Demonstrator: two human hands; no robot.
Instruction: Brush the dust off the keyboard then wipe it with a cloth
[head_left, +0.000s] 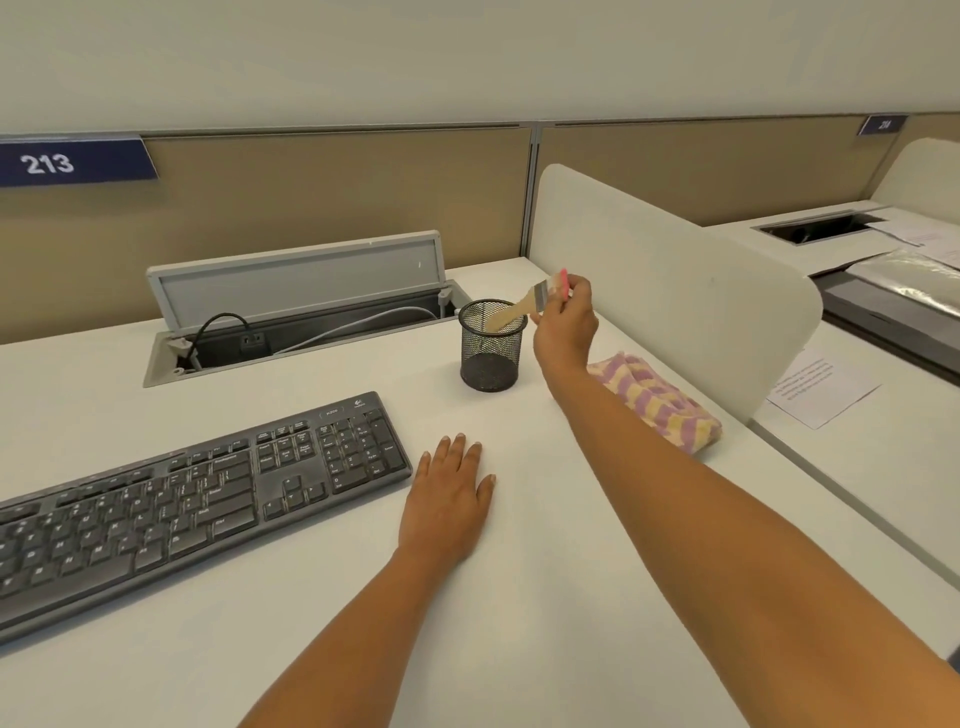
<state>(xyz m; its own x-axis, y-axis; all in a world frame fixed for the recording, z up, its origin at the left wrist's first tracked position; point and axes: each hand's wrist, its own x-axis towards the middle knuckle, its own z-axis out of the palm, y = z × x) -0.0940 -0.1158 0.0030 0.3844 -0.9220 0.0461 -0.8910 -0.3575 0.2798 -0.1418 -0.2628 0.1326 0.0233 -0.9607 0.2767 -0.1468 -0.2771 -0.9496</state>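
Right hand (563, 325) pinches the pink-bristled wooden brush (522, 306), handle inside a black mesh cup (491, 348). Left hand (449, 501) lies flat, likely bracing.

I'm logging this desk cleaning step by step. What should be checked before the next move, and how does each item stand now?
1. Right hand grips the brush: ok.
2. Brush clear of the mesh cup: not ok, its handle end sits in the cup.
3. Keyboard uncovered: ok.
4. Left hand off the keys, flat on the desk: ok.
5. Cloth lies by the right forearm: ok.
6. Dust on the keys: cannot tell.
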